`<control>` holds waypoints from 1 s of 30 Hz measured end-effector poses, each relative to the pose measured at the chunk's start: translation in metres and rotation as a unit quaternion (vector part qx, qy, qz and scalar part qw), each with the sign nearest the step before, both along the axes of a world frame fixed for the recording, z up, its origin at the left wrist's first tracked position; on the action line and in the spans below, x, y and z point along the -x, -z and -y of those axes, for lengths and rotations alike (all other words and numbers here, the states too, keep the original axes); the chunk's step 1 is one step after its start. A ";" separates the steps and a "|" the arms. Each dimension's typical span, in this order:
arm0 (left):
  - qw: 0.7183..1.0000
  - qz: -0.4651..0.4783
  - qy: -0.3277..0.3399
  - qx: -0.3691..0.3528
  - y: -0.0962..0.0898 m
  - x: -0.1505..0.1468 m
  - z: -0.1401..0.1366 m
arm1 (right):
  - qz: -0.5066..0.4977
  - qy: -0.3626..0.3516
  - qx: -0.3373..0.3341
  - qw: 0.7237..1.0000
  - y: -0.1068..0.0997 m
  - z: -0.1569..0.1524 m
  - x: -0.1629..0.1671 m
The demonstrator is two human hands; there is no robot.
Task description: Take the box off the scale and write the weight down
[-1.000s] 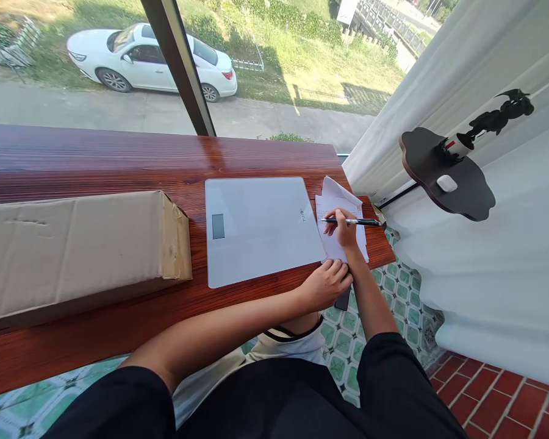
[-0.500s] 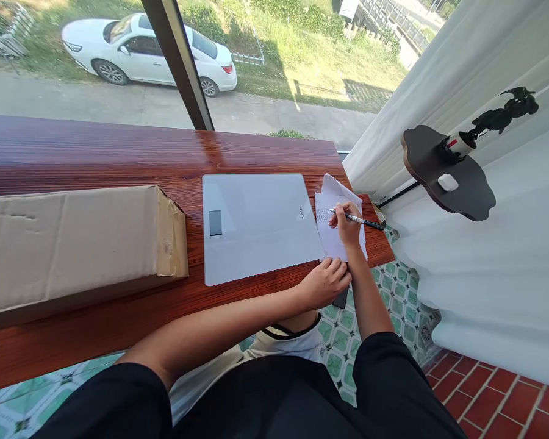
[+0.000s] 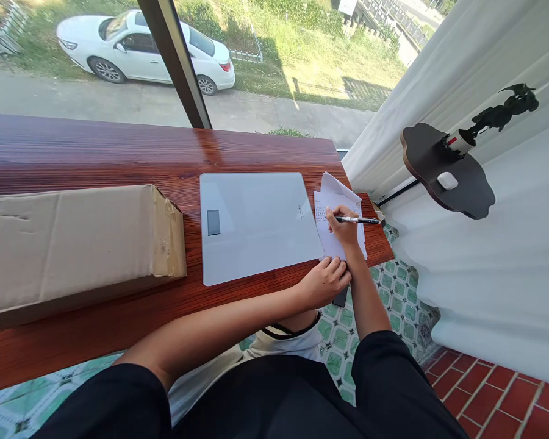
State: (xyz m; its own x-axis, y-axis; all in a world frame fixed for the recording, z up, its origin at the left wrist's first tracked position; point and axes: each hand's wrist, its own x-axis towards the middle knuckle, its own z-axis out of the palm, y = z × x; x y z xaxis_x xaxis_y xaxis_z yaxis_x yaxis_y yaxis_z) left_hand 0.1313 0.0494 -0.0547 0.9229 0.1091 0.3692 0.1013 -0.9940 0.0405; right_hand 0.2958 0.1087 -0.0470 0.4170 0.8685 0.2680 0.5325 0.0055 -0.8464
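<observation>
My right hand (image 3: 342, 228) is closed around a black-and-white pen (image 3: 366, 220), with the fingers near its tip. The pen slants across a sheet of paper (image 3: 337, 197), part of a small stack whose upper sheet bears rows of dark handwriting. At the desk's front edge, my left hand (image 3: 326, 282) rests its fingers on the lower edge of the paper, close to my right wrist. Its fingers are slightly bent and its thumb is hidden. Just left of the paper lies a flat white scale (image 3: 260, 231) with a grey display window.
A long cardboard box (image 3: 82, 244) occupies the left of the reddish wooden desk (image 3: 256, 152). Below my left hand a dark phone-like object (image 3: 340, 298) shows partly. Right of the desk, a small dark stand (image 3: 466, 189) holds a potted plant and a white case before white curtains (image 3: 521, 244).
My right hand has shifted slightly left over the paper, and the pen has turned to lie more level. My left hand stays at the paper's lower edge. The view has moved slightly.
</observation>
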 end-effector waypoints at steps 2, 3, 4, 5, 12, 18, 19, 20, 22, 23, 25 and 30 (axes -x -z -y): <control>1.000 0.010 -0.005 -0.005 0.001 0.000 0.001 | 0.010 -0.023 0.018 1.000 0.002 0.000 0.001; 1.000 0.014 -0.007 -0.006 0.001 0.000 0.001 | 0.016 -0.033 0.026 0.999 0.002 0.000 0.001; 1.000 0.016 -0.008 -0.006 0.001 0.000 0.001 | 0.024 -0.042 0.029 0.998 0.003 0.000 0.001; 1.000 0.017 -0.008 -0.005 0.000 0.000 0.001 | 0.035 -0.049 0.032 0.998 0.004 0.000 0.002; 1.000 0.013 -0.011 0.016 -0.004 0.000 0.000 | 0.058 -0.084 0.043 0.994 0.004 -0.001 0.002; 1.000 0.021 -0.007 0.013 -0.002 0.000 0.000 | 0.062 -0.086 0.057 0.993 0.002 -0.002 0.004; 1.000 0.024 -0.008 0.012 -0.002 0.000 0.000 | 0.067 -0.085 0.059 0.992 0.002 -0.002 0.004; 1.000 0.025 -0.008 0.012 -0.002 0.000 0.001 | 0.072 -0.084 0.059 0.992 0.002 -0.002 0.004; 1.000 0.021 -0.006 0.013 -0.002 0.000 0.001 | 0.080 -0.082 0.059 0.992 0.002 -0.003 0.004; 1.000 0.018 -0.006 0.014 -0.002 0.000 0.002 | 0.081 -0.081 0.058 0.992 0.003 -0.003 0.004; 1.000 0.014 -0.008 0.013 -0.002 0.000 0.002 | 0.077 -0.083 0.057 0.992 0.003 -0.003 0.003; 1.000 0.013 -0.008 0.009 -0.001 0.000 0.002 | 0.052 -0.088 0.050 0.993 0.003 -0.002 0.004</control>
State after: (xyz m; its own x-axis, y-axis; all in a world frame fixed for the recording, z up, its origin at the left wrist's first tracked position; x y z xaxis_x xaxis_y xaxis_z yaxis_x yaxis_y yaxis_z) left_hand 0.1315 0.0471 -0.0540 0.9108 0.1306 0.3918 0.1155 -0.9914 0.0620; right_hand 0.2922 0.1103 -0.0502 0.2311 0.9499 0.2102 0.6162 0.0243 -0.7872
